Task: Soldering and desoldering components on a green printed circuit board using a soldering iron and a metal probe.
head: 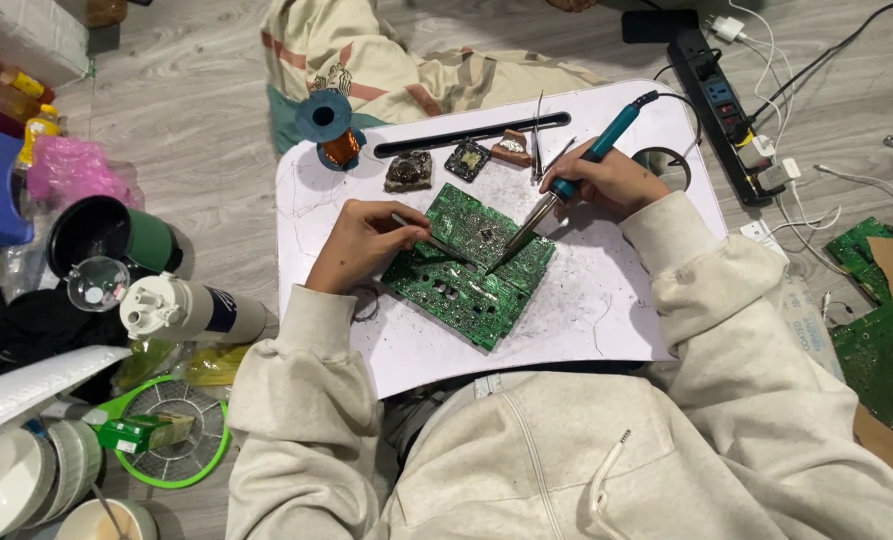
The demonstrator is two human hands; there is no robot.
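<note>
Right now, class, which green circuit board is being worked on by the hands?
The green circuit board on the white lap tray, under the soldering iron. The other boards lie untouched on the floor at the right.

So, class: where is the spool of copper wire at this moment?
In the head view, the spool of copper wire stands at the far left corner of the white lap table, left of the dark sponge block.

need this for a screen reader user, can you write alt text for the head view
Seen from above, the right hand holds a teal soldering iron tip-down on a green circuit board, while the left hand holds a thin metal tool to it. The board lies on a white lap desk.
</note>
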